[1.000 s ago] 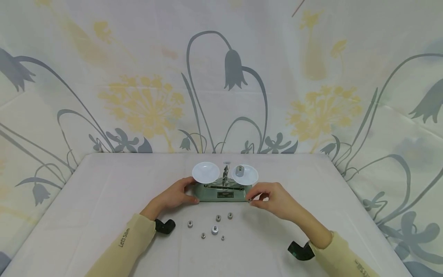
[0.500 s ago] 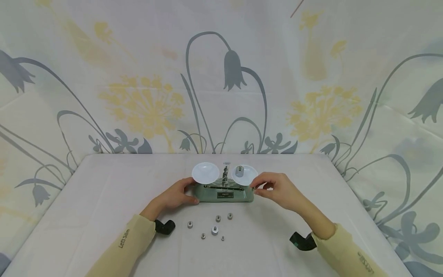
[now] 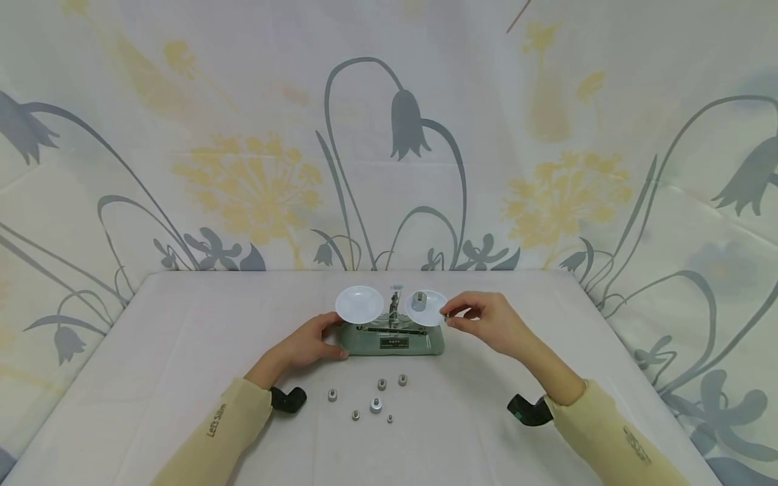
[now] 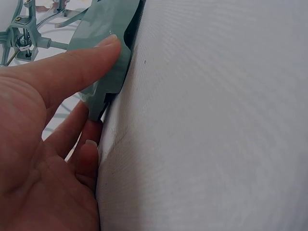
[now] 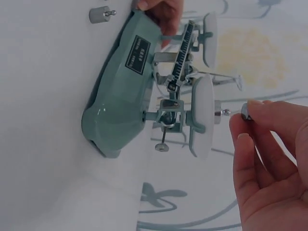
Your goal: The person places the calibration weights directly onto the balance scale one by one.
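Note:
A green balance scale (image 3: 365,343) with two white pans stands on the table. My left hand (image 3: 304,344) grips the left end of its base, the thumb (image 4: 86,65) across the front and other fingers behind. On the right pan (image 3: 433,314) sits a silver cylindrical weight (image 3: 419,302) with a knob; the left pan (image 3: 359,304) bears nothing. Just beside the right pan's near right edge, my right hand (image 3: 491,324) pinches a small metal weight (image 5: 246,112) between thumb and fingers. In the right wrist view it is close to the knob of the weight on the pan.
Several silver knobbed weights of different sizes, the largest (image 3: 376,406) among them, stand on the white table in front of the scale. A black curved piece (image 3: 530,410) is worn at each wrist. A flower-patterned cloth (image 3: 279,196) hangs behind the table.
My right hand has risen with the small weight from beside the base's right end to the edge of the right pan. The left hand has stayed on the base.

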`<action>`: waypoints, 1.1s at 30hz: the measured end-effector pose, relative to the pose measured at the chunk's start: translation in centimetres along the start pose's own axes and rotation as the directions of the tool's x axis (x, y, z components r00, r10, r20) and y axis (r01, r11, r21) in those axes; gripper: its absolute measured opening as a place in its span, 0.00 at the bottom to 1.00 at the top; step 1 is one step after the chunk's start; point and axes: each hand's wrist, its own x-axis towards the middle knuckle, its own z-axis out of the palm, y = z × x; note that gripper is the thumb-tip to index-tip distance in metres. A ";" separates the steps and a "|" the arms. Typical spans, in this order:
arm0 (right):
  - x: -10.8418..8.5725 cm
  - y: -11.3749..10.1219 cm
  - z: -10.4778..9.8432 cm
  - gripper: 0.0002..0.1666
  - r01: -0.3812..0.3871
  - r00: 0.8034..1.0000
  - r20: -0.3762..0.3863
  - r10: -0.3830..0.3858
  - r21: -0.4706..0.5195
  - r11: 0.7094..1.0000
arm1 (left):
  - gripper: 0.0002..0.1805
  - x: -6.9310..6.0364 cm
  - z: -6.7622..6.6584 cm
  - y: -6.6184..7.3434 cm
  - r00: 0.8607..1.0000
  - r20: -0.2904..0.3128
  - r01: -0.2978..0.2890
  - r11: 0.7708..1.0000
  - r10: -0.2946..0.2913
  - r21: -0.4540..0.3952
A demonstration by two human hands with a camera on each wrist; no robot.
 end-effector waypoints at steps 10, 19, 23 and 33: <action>1.5 0.7 -0.3 0.10 -0.052 0.999 0.007 0.052 0.009 0.999 | 0.38 -0.1 0.0 0.2 1.000 -0.004 0.004 1.000 -0.004 -0.014; 2.7 1.9 -0.2 0.09 -0.056 0.998 0.036 0.057 -0.021 0.998 | 0.38 -0.1 -0.1 0.2 1.000 -0.004 -0.002 1.000 0.002 0.005; 3.1 2.1 -0.1 0.09 -0.056 0.998 0.037 0.058 -0.038 0.998 | 0.38 0.0 0.0 0.1 1.000 0.000 -0.008 1.000 0.008 0.000; 4.1 2.1 0.1 0.07 -0.020 0.999 0.034 0.024 -0.113 0.993 | 0.39 0.0 -0.1 0.2 1.000 0.003 -0.003 1.000 0.003 -0.010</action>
